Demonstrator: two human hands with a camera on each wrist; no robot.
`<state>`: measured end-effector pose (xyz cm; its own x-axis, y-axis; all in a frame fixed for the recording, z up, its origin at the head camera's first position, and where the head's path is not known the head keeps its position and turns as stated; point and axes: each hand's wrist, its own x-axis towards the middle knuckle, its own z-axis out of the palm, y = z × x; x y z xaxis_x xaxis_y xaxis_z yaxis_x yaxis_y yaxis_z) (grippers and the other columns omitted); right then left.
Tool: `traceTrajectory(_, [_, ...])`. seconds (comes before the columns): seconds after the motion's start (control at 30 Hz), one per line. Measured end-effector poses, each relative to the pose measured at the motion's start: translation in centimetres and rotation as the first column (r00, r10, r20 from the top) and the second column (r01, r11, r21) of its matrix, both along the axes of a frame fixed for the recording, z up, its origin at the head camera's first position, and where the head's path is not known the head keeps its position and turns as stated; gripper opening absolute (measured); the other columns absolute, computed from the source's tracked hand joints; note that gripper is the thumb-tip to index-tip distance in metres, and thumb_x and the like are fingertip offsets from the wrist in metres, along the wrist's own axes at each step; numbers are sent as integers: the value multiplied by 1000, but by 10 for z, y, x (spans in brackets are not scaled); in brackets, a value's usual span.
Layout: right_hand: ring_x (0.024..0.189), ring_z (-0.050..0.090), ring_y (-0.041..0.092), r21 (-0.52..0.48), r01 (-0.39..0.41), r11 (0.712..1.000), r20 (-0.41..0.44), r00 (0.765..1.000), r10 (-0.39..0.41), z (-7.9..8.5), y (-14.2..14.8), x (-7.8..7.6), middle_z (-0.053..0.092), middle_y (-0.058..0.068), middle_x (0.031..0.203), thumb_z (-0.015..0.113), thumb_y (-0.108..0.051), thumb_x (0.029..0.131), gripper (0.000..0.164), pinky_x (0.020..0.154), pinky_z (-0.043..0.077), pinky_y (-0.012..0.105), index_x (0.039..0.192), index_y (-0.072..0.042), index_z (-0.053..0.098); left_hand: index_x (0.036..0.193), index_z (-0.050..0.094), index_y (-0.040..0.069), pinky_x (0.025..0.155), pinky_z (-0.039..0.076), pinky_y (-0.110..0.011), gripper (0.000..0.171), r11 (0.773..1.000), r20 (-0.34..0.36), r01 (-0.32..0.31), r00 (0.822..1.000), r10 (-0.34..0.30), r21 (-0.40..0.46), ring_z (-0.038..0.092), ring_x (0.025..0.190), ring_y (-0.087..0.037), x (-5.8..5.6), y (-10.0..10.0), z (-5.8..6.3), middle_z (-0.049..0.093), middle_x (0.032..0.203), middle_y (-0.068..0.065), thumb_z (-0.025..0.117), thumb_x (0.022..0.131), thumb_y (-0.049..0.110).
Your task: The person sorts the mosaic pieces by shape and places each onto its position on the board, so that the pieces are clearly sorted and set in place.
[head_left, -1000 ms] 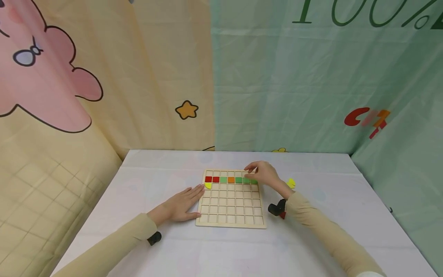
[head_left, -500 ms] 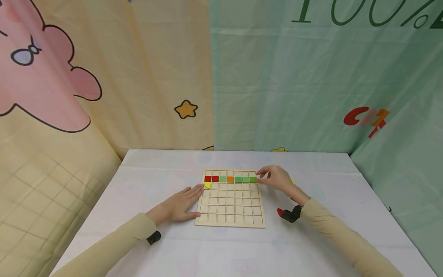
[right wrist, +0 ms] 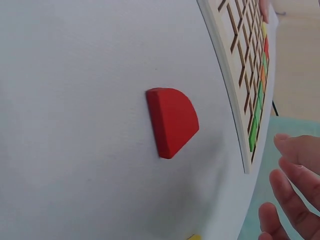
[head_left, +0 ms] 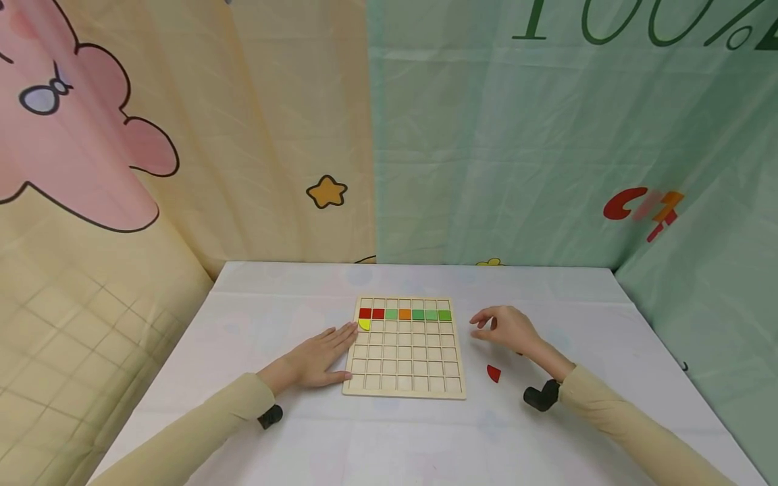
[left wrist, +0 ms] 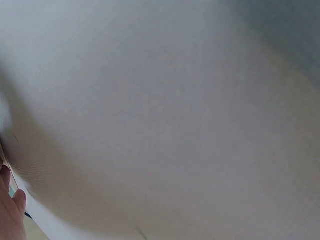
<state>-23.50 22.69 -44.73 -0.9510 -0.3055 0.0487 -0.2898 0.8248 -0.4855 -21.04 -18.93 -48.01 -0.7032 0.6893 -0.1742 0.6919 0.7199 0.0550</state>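
A wooden grid board (head_left: 404, 347) lies on the table. My left hand (head_left: 319, 356) rests flat at its left edge, fingertips on the frame. One row holds coloured square tiles, among them red, orange (head_left: 404, 314) and green ones. Below the first red tile sits a yellow quarter-round piece (head_left: 364, 325). To the right of the board, my right hand (head_left: 507, 327) hovers with loosely bent fingers and nothing between them. A red quarter-round piece (right wrist: 172, 120) lies on the table under its wrist side. Only part of my left hand shows in the left wrist view.
The white-covered table (head_left: 389, 445) is backed by printed curtains (head_left: 486, 148). Black wrist cameras sit at the left cuff (head_left: 270, 417) and right cuff (head_left: 541, 396). A bit of a yellow piece (right wrist: 194, 237) shows at the bottom of the right wrist view.
My right hand has drawn back from the row's last green tile, moving right and toward me. The red piece is now uncovered, while the yellow piece on the table has become hidden. The left hand stays put.
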Motion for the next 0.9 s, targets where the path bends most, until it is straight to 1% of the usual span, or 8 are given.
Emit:
traceTrajectory(0.1, [60,47,10,4,-1,1000,-1,1000,1,-1,6,6,68,-5,81,78,-26,78,23,49,38,22,97,-13,75,154,15,4,121,19,-43,87,1000,4,-5,1000,5,0,11,151,-23,0,0,0,11,163,-9,36,95,64])
traceTrajectory(0.33, [60,47,6,34,-33,999,-7,999,33,-6,18,21,66,-9,78,79,-29,76,25,51,39,21,95,-14,75,154,15,4,121,19,-43,86,1000,4,0,1000,0,3,11,151,-23,-1,1,-1,11,163,-10,35,95,64])
traceTrajectory(0.57, [59,47,3,40,-15,999,15,1000,14,-14,26,35,65,-12,75,83,-33,72,28,52,40,19,93,-16,75,154,15,4,121,20,-44,86,1000,4,0,1000,0,7,12,150,-24,0,1,-1,12,162,-11,35,95,63])
traceTrajectory(0.73, [58,45,1,36,-25,999,21,999,25,-17,32,45,65,-13,75,83,-35,70,31,51,38,19,93,-16,75,154,15,4,121,20,-43,86,1000,4,-1,1000,1,2,12,150,-23,0,0,-1,11,162,-10,34,95,64])
traceTrajectory(0.9, [58,45,-2,34,-23,999,6,1000,23,-22,38,52,65,-14,76,84,-39,69,33,53,39,18,92,-18,74,154,15,5,121,19,-43,86,1000,8,-8,1000,8,-1,11,151,-23,0,0,0,11,163,-9,34,95,64])
